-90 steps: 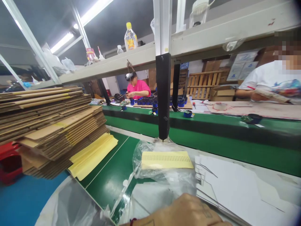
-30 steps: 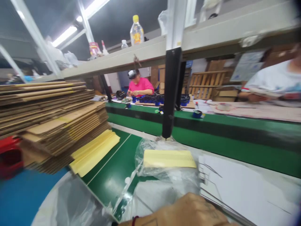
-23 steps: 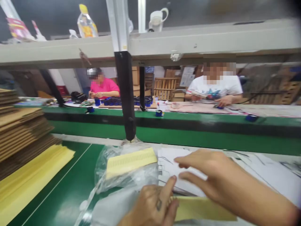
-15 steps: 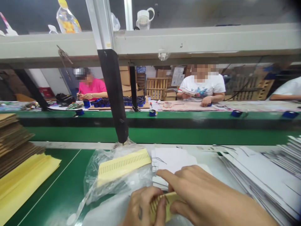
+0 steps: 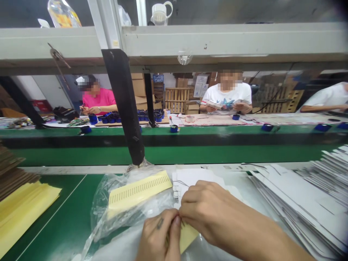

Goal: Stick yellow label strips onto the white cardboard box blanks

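My left hand (image 5: 160,233) is closed on a small yellow label sheet (image 5: 187,237) with dark printed marks, its thumb pressed along the near side. My right hand (image 5: 208,212) meets it there, fingertips pinched together at the sheet's upper edge, touching the left fingers. What exactly the right fingertips grip is hidden. Behind the hands lies a stack of white flattened cartons (image 5: 190,177). To the left, another yellow label sheet (image 5: 141,188) with a row of dark printed lines rests on a clear plastic bag (image 5: 100,206).
White flat cartons (image 5: 299,203) are piled at the right. Yellow sheets (image 5: 29,210) and brown cardboard (image 5: 13,163) stand at the left. Past a black-wrapped post (image 5: 123,108), a green conveyor (image 5: 190,154) carries blue round parts (image 5: 174,128). Several co-workers sit beyond it.
My right hand's raised index finger has come down and its fingers have closed against my left hand at the label sheet. The view has shifted slightly; a co-worker opposite has lifted a hand.
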